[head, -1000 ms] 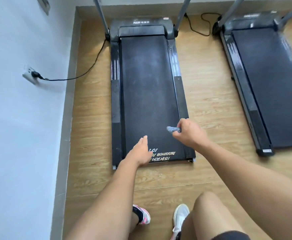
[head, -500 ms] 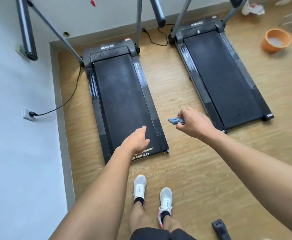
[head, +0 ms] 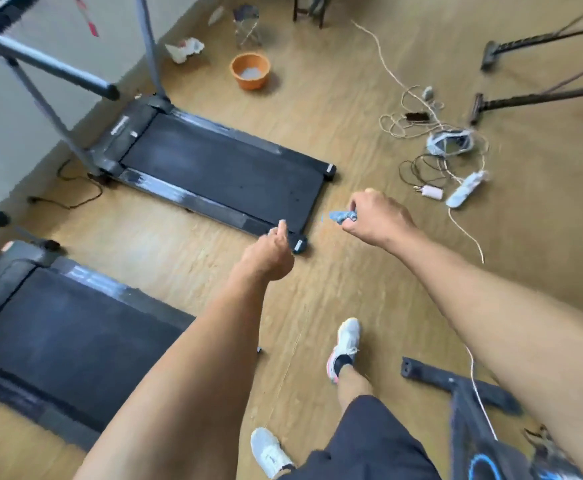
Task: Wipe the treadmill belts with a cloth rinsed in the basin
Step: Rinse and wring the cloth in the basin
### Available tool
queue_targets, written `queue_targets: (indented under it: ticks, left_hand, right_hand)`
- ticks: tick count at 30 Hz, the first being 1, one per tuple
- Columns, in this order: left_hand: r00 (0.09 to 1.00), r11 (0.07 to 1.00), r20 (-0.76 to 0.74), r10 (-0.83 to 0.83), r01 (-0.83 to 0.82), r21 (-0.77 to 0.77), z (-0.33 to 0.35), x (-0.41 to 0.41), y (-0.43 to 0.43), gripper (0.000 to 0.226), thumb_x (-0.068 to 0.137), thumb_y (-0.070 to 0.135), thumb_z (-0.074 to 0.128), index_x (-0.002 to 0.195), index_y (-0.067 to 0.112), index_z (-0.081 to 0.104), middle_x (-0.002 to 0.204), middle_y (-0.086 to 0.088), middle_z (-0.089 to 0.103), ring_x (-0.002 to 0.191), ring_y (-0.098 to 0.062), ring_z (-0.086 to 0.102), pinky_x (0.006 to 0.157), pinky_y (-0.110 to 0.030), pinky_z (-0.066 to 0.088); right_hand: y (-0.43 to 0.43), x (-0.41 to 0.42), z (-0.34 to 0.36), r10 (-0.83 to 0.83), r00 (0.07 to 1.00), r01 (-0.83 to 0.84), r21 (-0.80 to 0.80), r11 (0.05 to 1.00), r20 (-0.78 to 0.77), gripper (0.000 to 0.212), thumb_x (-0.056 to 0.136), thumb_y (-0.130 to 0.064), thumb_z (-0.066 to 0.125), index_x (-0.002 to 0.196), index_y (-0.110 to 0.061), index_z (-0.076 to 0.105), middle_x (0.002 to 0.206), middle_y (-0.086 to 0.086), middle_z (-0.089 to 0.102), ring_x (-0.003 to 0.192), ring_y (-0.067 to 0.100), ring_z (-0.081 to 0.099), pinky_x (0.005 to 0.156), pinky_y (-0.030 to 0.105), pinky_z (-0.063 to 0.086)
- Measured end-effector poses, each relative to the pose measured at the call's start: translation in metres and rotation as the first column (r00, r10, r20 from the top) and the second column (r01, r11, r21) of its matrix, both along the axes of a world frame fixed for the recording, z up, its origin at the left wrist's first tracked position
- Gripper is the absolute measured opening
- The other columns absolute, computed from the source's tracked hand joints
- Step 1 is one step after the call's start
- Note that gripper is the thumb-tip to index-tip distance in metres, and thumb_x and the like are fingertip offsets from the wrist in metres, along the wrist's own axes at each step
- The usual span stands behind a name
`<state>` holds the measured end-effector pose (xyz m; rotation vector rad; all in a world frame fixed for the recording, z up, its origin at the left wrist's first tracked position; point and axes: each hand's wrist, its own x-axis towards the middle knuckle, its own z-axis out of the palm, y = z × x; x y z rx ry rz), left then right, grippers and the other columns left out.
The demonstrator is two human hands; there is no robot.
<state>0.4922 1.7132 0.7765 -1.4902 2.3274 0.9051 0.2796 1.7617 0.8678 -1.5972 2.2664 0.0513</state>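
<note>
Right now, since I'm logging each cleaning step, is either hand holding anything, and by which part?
The right hand grips the blue cloth bunched in its fist, a small end sticking out. The left hand holds nothing.

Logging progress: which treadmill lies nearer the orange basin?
The upper treadmill, its motor end close to the orange basin; the other treadmill sits at lower left, farther off.

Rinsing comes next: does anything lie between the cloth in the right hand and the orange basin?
Yes. The rear end of the far treadmill lies across the straight line from the cloth in the right hand to the basin. The floor just right of it looks bare; cords lie farther right.
</note>
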Motion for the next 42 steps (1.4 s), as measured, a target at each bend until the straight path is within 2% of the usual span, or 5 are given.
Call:
queue_targets:
  ticks: [7, 14, 23, 32, 42]
  left_hand:
    - [0.996, 0.996, 0.020, -0.091, 0.091, 0.003, -0.011, -0.188, -0.106, 0.067, 0.098, 0.015, 0.046, 0.160, 0.015, 0.021, 0.157, -0.009, 0.046, 0.138, -0.034, 0.051, 0.108, -0.052, 0.045]
    - [0.923, 0.977, 0.322, -0.210, 0.190, 0.093, -0.027, -0.269, -0.242, 0.038, 0.100, 0.020, 0.048, 0.137, 0.011, 0.046, 0.143, -0.005, 0.056, 0.132, -0.030, 0.056, 0.106, -0.047, 0.043]
    - [0.965, 0.965, 0.232, -0.119, 0.058, 0.257, -0.057, -0.361, -0.463, 0.044, 0.105, 0.032, 0.046, 0.147, 0.022, 0.054, 0.146, -0.001, 0.056, 0.133, -0.028, 0.054, 0.110, -0.045, 0.047]
    - [0.961, 0.963, 0.249, -0.122, 0.054, 0.264, -0.037, -0.447, -0.721, 0.034, 0.103, 0.016, 0.042, 0.131, 0.013, 0.062, 0.129, -0.008, 0.065, 0.110, -0.029, 0.064, 0.085, -0.038, 0.051]
    - [0.973, 0.958, 0.220, 0.064, -0.122, 0.258, -0.065, -0.534, -1.021, 0.049, 0.101, 0.019, 0.042, 0.149, 0.024, 0.052, 0.150, -0.002, 0.055, 0.133, -0.025, 0.057, 0.108, -0.041, 0.050]
  right_hand:
    - [-0.088, -0.200, -0.026, -0.135, 0.990, 0.136, -0.008, 0.991, 0.048, 0.020, 0.087, -0.038, 0.067, 0.101, -0.024, 0.065, 0.101, 0.000, 0.052, 0.104, 0.033, 0.064, 0.080, 0.037, 0.047]
    - [-0.223, -0.332, -0.022, -0.084, 0.993, 0.083, 0.014, 0.996, 0.078, 0.021, 0.088, -0.039, 0.066, 0.101, -0.022, 0.066, 0.109, 0.003, 0.059, 0.102, 0.031, 0.063, 0.078, 0.035, 0.045]
    - [-0.477, -0.419, -0.054, -0.016, 0.999, 0.023, 0.214, 0.977, -0.030, 0.032, 0.092, -0.045, 0.065, 0.110, -0.018, 0.070, 0.116, 0.011, 0.071, 0.110, 0.034, 0.067, 0.090, 0.036, 0.052]
    - [-0.751, -0.476, -0.053, 0.027, 0.989, -0.056, 0.204, 0.977, 0.144, 0.025, 0.090, -0.041, 0.067, 0.096, -0.017, 0.069, 0.107, 0.008, 0.070, 0.099, 0.033, 0.065, 0.080, 0.034, 0.051]
    - [-1.082, -0.559, -0.101, 0.136, 0.956, -0.177, 0.137, 0.975, 0.261, 0.008, 0.089, -0.035, 0.064, 0.091, -0.028, 0.061, 0.111, 0.004, 0.067, 0.100, 0.030, 0.066, 0.076, 0.032, 0.046]
